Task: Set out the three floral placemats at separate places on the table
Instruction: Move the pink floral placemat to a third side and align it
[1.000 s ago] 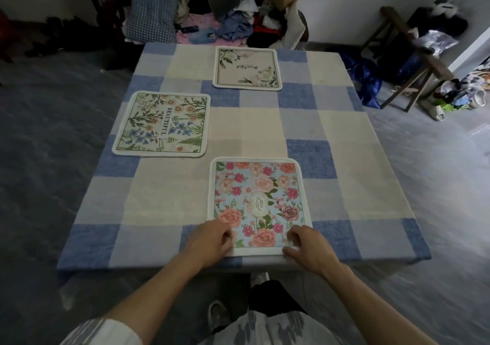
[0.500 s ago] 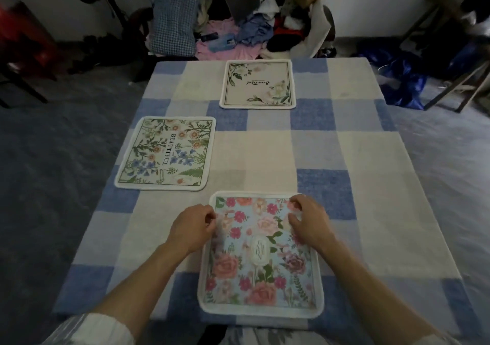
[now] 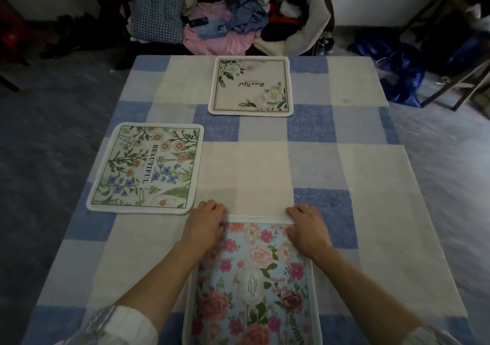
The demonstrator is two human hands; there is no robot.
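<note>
Three floral placemats lie apart on the blue-and-cream checked tablecloth (image 3: pixel 371 212). A blue mat with pink roses (image 3: pixel 252 286) lies at the near edge in front of me. My left hand (image 3: pixel 205 225) grips its far left corner and my right hand (image 3: pixel 307 228) grips its far right corner, fingers curled over the white border. A cream mat with wildflowers and the word BEAUTIFUL (image 3: pixel 147 168) lies at the left side. A pale mat with white flowers (image 3: pixel 250 86) lies at the far edge.
Beyond the far edge of the table is a heap of clothes (image 3: pixel 225 24) and a checked cushion (image 3: pixel 156 8). A blue bag (image 3: pixel 400 77) and a wooden stand (image 3: pixel 461 69) sit on the floor at the right.
My hands went from the rose mat's near corners to its far corners. The view has moved closer over the table, so the mat now sits lower in frame.
</note>
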